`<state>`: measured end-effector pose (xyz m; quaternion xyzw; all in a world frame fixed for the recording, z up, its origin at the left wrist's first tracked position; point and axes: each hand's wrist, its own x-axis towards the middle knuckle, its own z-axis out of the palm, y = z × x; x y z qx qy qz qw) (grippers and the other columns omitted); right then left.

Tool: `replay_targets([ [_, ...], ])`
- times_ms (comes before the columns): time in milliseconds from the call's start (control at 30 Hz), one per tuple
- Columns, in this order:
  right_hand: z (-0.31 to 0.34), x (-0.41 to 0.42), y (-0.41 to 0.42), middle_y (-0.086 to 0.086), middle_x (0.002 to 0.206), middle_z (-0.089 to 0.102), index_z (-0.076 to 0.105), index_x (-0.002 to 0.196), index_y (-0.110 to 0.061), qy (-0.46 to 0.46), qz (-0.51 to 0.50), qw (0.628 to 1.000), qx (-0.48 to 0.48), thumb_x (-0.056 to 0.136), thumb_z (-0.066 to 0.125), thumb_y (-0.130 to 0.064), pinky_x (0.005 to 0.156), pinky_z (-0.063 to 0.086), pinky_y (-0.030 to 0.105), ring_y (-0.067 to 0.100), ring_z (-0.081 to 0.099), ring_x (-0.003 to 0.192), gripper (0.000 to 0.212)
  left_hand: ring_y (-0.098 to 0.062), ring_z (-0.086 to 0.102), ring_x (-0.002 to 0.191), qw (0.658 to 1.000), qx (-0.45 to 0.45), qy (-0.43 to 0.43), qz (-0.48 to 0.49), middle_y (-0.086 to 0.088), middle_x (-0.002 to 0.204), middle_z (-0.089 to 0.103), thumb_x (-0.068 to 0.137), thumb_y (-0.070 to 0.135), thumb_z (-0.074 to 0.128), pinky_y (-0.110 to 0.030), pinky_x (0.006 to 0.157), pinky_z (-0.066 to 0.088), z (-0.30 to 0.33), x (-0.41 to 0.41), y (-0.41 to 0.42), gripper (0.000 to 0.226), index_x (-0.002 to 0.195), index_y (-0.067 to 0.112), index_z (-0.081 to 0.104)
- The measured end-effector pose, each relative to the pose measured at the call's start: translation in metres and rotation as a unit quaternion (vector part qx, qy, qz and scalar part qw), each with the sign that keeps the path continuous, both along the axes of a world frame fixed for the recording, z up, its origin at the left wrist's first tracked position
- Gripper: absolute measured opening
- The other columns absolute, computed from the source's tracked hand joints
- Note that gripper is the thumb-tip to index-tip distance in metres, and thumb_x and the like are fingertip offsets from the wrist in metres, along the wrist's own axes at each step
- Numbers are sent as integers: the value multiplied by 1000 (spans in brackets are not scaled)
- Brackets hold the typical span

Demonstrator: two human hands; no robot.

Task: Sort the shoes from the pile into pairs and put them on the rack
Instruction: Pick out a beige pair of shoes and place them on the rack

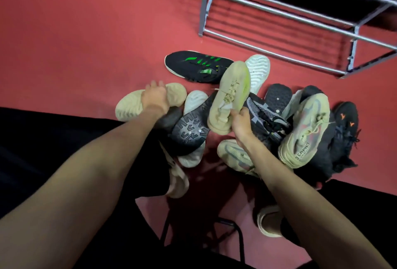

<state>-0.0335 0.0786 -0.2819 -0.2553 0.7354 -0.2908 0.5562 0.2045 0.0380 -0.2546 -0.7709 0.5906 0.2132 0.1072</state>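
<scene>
Above the right hand [241, 121], its grip holds the cream sneaker [228, 94] heel-first.

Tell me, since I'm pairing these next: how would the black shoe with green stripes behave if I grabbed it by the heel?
The black shoe with green stripes looks knit-topped, so the upper would probably flex and crumple under fingers. Its thick white sole suggests it keeps its shape lengthwise. It lies flat on the red floor, apart from the pile, so it is unlikely to roll.
</scene>
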Motion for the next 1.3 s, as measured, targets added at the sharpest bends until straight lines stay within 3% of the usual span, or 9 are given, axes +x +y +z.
replay_targets([
  [167,29,3,-4,21,126,54,39,126,1,27,18,999,-9,94,45,-7,104,44,49,32,55,117,33,-36,40,130,994,75,18,-84,-15,139,41,75,35,71,-45,108,34,-28,10,-20,84,144,14,28],
  [433,38,-7,-1,21,127,53,40,126,0,35,11,999,-10,95,47,-13,95,49,43,30,55,114,34,-37,43,120,993,60,9,-101,-19,129,44,65,36,80,-45,98,40,-28,-8,-33,82,133,16,38],
  [633,40,-17,2,19,123,56,41,125,3,31,-33,999,-21,96,48,-10,103,44,47,32,56,117,32,-38,43,115,989,-127,-17,-80,-22,130,40,60,33,80,-47,97,37,13,-33,-35,87,134,20,36],
  [767,48,-26,1,23,121,60,50,112,-4,6,-66,997,-36,89,52,-12,101,47,50,35,59,113,24,-33,56,99,945,-273,-67,-164,-17,110,56,47,39,79,-42,87,45,43,-62,-25,93,130,17,44],
  [833,58,-35,2,24,120,61,52,112,-2,-6,-78,996,-41,90,50,-9,93,53,40,36,60,112,23,-31,58,90,921,-333,-66,-192,-15,101,58,45,42,72,-38,80,47,60,-77,-18,91,126,15,43],
  [933,70,-54,7,19,118,59,44,124,7,20,-86,995,-39,94,46,-6,69,54,18,31,59,107,32,-33,56,94,891,-401,21,-212,-17,102,56,50,35,64,-37,78,48,86,-100,-12,82,126,14,40],
  [1067,82,-77,14,16,117,60,48,119,4,42,-115,991,-48,93,47,-7,84,46,32,27,58,103,29,-33,48,107,869,-416,177,-202,-21,111,50,60,30,60,-35,83,48,104,-128,2,71,126,9,46],
  [1167,89,-88,23,16,106,62,50,95,-11,38,-128,990,-53,92,46,-8,84,47,36,24,56,96,7,-33,50,112,871,-385,269,-144,-21,116,47,61,21,68,-29,94,43,95,-139,19,68,122,1,47],
  [1300,75,-103,32,13,110,66,55,88,-21,28,-128,990,-50,78,48,-16,96,51,49,31,63,106,13,-31,53,103,921,-262,276,-77,-17,114,45,62,17,78,-32,83,49,69,-141,43,65,114,-3,45],
])
